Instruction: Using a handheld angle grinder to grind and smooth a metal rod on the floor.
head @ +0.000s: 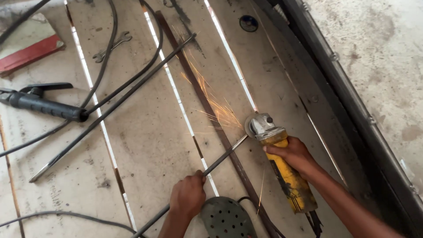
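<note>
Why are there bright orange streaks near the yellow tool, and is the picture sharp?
Head view: the streaks are sparks smeared by motion, flying from the grinder; daylight is soft and even, shadows faint; both hands and the rod look fairly sharp.

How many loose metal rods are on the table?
2: one rod gripped by the left hand at the grinder; another lies diagonally toward the upper left.
</note>
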